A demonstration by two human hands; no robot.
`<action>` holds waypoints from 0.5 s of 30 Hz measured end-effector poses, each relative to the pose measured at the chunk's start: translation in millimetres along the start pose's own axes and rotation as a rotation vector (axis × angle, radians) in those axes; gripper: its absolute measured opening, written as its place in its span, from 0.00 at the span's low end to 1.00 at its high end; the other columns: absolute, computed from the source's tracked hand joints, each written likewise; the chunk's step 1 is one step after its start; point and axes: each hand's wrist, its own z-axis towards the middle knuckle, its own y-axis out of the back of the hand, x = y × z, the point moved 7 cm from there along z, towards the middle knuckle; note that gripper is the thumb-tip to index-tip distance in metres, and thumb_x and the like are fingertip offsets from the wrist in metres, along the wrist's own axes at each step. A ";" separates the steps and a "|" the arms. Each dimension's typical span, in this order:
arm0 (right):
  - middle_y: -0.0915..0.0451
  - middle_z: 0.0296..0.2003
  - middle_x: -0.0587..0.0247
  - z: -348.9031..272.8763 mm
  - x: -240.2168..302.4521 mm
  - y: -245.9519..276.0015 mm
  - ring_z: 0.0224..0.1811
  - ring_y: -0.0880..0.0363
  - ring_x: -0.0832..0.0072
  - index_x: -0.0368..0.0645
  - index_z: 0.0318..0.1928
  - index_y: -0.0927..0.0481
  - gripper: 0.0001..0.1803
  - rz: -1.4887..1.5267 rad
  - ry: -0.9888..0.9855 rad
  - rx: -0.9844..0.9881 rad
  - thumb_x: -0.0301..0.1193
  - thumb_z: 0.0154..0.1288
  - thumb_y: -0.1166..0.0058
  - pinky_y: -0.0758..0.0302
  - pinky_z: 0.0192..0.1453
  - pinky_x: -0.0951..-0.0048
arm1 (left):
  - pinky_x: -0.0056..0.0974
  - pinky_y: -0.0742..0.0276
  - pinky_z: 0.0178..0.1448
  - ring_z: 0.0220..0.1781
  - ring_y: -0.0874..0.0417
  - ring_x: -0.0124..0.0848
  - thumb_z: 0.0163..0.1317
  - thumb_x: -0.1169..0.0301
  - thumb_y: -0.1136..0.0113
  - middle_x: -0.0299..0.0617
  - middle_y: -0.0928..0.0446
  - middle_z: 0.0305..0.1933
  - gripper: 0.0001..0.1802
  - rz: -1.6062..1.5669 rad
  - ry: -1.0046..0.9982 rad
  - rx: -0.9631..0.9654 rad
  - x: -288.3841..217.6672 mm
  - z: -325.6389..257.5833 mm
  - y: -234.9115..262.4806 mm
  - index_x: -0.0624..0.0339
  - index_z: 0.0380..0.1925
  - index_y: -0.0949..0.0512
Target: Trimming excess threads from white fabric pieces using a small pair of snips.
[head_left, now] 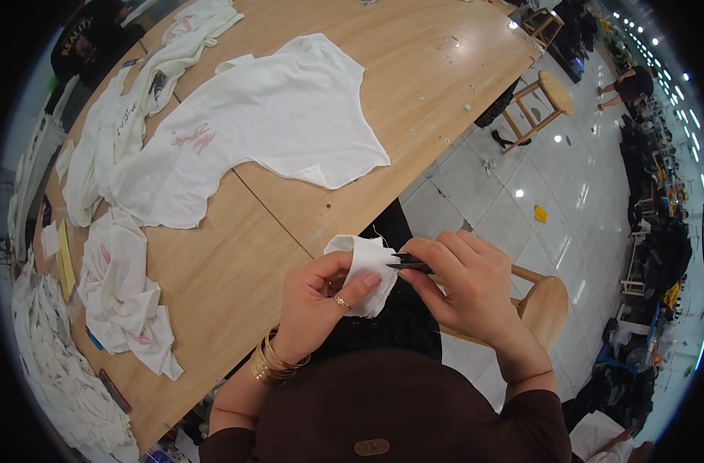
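My left hand [321, 291] is closed on a bunched piece of white fabric [370, 266], its thumb pressed on top. From the edge of the fabric a loose thread sticks up. Between the fingers of my right hand [468, 279] is a small dark pair of thread snips [411, 263], whose blades point left and touch the fabric's right edge. Both hands are just off the table's near edge, above my lap. On the table a white shirt [290, 100] with a pink print is spread flat.
The wooden table [248, 247] fills the left and middle. More crumpled white shirts [120, 278] and a pile of white cloth [66, 378] lie along its left side. To the right are wooden stools [545, 312] on a tiled floor. Another person [634, 85] is far right.
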 end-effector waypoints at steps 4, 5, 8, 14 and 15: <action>0.33 0.22 0.70 0.5 3.1 2.4 0.23 0.31 0.74 0.48 0.37 0.24 0.12 -0.017 0.010 0.005 0.32 0.50 0.40 0.36 0.26 0.74 | 0.24 0.26 0.36 0.34 0.21 0.19 0.60 0.76 0.41 0.38 0.20 0.33 0.09 -0.031 0.010 -0.010 1.2 1.1 -1.2 0.68 0.39 0.23; 0.33 0.22 0.70 0.5 3.4 3.0 0.23 0.31 0.74 0.48 0.37 0.24 0.12 -0.017 0.009 0.006 0.32 0.50 0.40 0.36 0.26 0.74 | 0.24 0.26 0.36 0.34 0.21 0.19 0.60 0.76 0.41 0.38 0.20 0.33 0.09 -0.030 0.011 -0.009 1.2 1.1 -1.0 0.68 0.39 0.23; 0.34 0.22 0.70 0.3 4.0 3.7 0.23 0.31 0.74 0.48 0.37 0.24 0.12 -0.031 0.014 0.006 0.32 0.50 0.39 0.36 0.25 0.74 | 0.24 0.25 0.36 0.34 0.21 0.20 0.59 0.76 0.41 0.39 0.20 0.33 0.09 -0.004 -0.006 -0.012 -0.1 0.9 -0.4 0.69 0.39 0.23; 0.35 0.21 0.71 0.4 4.8 5.1 0.22 0.33 0.75 0.48 0.36 0.24 0.12 -0.053 0.035 -0.011 0.32 0.49 0.39 0.37 0.25 0.74 | 0.25 0.25 0.37 0.34 0.20 0.20 0.59 0.76 0.41 0.39 0.20 0.34 0.09 0.017 -0.017 -0.018 -3.0 0.9 0.2 0.69 0.39 0.23; 0.35 0.21 0.71 0.6 5.2 5.7 0.22 0.33 0.75 0.48 0.36 0.24 0.12 -0.058 0.037 -0.013 0.32 0.49 0.39 0.38 0.25 0.74 | 0.25 0.25 0.37 0.34 0.20 0.20 0.59 0.75 0.41 0.39 0.20 0.34 0.09 0.013 -0.016 -0.013 -3.4 0.7 -0.1 0.69 0.39 0.23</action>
